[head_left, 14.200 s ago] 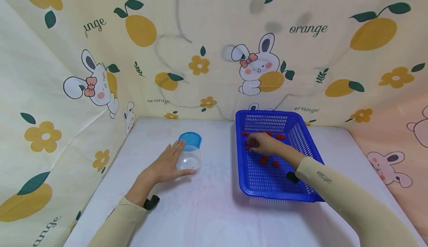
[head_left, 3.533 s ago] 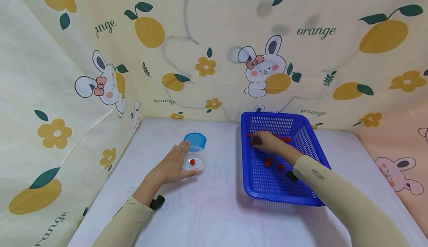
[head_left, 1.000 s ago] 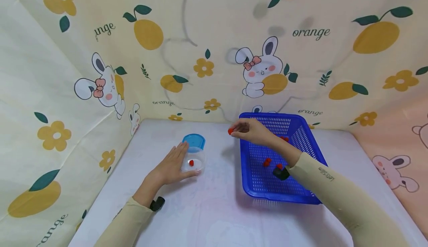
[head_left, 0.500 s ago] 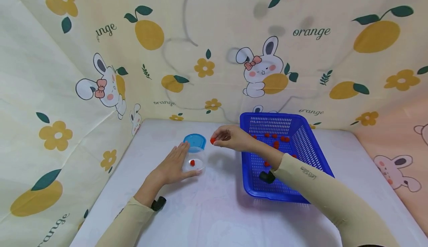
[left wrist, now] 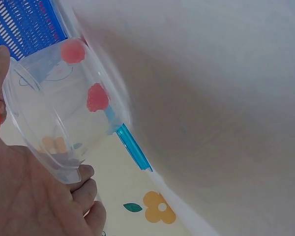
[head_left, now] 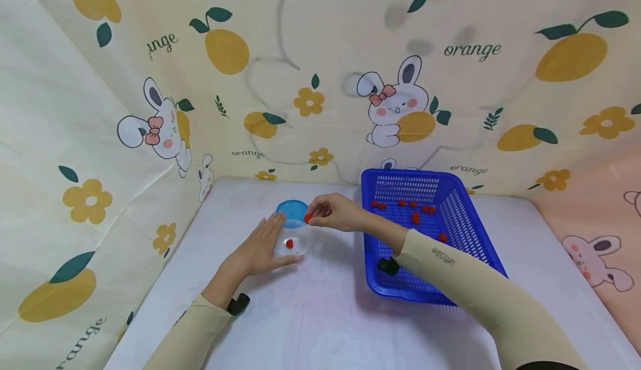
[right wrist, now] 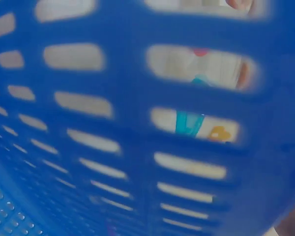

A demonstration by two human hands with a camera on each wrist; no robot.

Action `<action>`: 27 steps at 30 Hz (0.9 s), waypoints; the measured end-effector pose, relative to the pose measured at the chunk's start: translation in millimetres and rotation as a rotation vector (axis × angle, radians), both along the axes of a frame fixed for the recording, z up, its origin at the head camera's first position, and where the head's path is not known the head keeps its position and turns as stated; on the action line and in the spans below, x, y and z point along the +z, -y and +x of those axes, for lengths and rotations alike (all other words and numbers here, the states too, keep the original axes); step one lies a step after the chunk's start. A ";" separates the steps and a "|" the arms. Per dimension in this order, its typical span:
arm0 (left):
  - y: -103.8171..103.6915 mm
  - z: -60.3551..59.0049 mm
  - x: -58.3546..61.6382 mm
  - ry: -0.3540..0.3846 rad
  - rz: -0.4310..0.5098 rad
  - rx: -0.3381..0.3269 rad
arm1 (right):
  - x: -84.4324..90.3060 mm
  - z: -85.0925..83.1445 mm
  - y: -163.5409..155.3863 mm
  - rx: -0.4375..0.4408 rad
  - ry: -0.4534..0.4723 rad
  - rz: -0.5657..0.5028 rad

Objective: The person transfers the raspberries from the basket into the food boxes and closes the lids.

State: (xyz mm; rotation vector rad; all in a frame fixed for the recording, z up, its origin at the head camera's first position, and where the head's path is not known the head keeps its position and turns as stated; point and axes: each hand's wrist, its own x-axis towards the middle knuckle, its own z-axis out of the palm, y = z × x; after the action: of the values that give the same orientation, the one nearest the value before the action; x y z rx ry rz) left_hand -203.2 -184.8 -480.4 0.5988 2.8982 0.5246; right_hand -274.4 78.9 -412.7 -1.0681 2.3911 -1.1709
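Note:
A small clear jar with a blue lid raised behind it sits on the white table. My left hand cups it from the left, thumb along its front. One red piece lies inside. In the left wrist view the jar is against my palm, with red pieces showing through its wall. My right hand pinches another red piece just above the jar's right edge. The right wrist view shows only blurred basket mesh.
A blue slatted basket stands right of the jar, with several red pieces along its far end. My right forearm crosses its left rim. Patterned cloth walls close in the back and both sides of the table.
My right hand has come out of the basket with a red piece and moved left to the jar. The left hand and jar have stayed put; since the oldest frame, a red piece has appeared in the jar.

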 end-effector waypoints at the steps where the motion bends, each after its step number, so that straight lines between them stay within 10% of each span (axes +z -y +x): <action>1: -0.1 -0.2 0.0 -0.003 0.000 -0.003 | -0.6 -0.2 1.0 0.002 -0.002 0.006; 27: -1.4 -0.5 0.2 0.011 -0.032 -0.004 | 2.1 -5.6 0.7 0.022 0.007 0.034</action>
State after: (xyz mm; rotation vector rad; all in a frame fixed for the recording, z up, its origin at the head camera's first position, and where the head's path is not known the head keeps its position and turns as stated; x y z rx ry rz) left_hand -203.6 -183.4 -480.2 0.5950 2.8883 0.4780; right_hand -279.9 78.2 -410.6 -1.0754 2.3786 -1.1209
